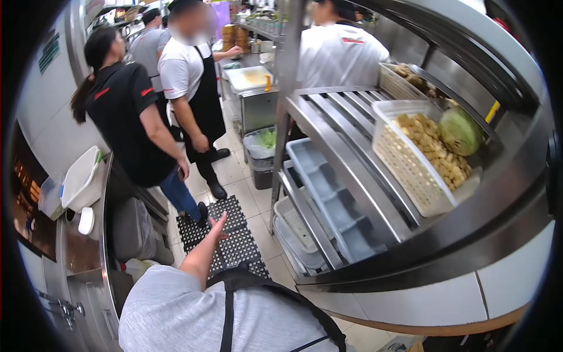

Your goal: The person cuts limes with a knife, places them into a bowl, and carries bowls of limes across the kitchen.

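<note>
The left hand is held outstretched with fingers unfolded, and nothing is seen gripped. Below it, the black mat is laid on the floor. The right hand cannot be seen, so its grip cannot be told. The metal shelf should be carefully avoided.

Near, the T-shirt is grey, its apron strap black; the floor mat, black, hole-patterned; right, the cabbage, pale green.
</note>
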Action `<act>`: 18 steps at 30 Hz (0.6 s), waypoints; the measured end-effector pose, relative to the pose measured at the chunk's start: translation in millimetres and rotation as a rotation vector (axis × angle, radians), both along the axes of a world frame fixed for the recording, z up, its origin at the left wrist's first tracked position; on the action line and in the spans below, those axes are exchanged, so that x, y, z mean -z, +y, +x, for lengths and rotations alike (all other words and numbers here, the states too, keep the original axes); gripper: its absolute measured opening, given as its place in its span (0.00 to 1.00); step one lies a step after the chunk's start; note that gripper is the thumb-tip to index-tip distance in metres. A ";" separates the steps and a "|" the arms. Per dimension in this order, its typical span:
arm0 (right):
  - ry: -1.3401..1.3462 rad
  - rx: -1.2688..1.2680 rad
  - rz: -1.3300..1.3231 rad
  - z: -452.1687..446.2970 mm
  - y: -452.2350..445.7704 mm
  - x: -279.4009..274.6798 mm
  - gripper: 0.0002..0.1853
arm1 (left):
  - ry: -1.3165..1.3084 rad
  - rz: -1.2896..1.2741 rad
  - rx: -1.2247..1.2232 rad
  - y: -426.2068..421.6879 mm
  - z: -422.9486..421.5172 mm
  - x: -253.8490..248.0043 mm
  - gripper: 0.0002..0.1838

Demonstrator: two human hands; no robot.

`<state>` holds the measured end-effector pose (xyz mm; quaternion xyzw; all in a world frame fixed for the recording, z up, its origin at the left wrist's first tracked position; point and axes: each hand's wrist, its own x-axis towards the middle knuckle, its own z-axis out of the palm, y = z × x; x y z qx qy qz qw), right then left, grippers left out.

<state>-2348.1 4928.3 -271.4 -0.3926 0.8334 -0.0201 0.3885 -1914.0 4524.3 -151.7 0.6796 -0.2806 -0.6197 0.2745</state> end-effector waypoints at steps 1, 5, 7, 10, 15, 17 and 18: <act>0.002 -0.025 0.004 3.6 -10.7 -2.2 0.18 | -0.006 0.033 -0.009 0.9 26.8 10.0 0.61; 0.013 -0.112 0.015 28.3 -53.9 -11.6 0.17 | -0.083 0.078 -0.282 18.9 118.4 19.6 0.62; 0.028 -0.160 0.021 46.9 -74.7 -15.3 0.17 | -0.093 0.071 -0.380 18.4 175.0 48.4 0.63; 0.046 -0.233 0.036 81.6 -106.4 -16.3 0.17 | -0.044 0.090 -0.504 27.5 239.6 55.1 0.63; 0.076 -0.381 0.033 155.8 -180.0 -20.3 0.16 | 0.126 0.093 -0.592 29.2 336.7 49.4 0.63; 0.085 -0.433 0.017 185.3 -216.9 -18.2 0.16 | 0.185 0.070 -0.663 25.4 363.7 36.2 0.63; 0.092 -0.464 0.007 199.4 -236.1 -17.7 0.16 | 0.230 0.072 -0.714 20.2 377.6 36.3 0.63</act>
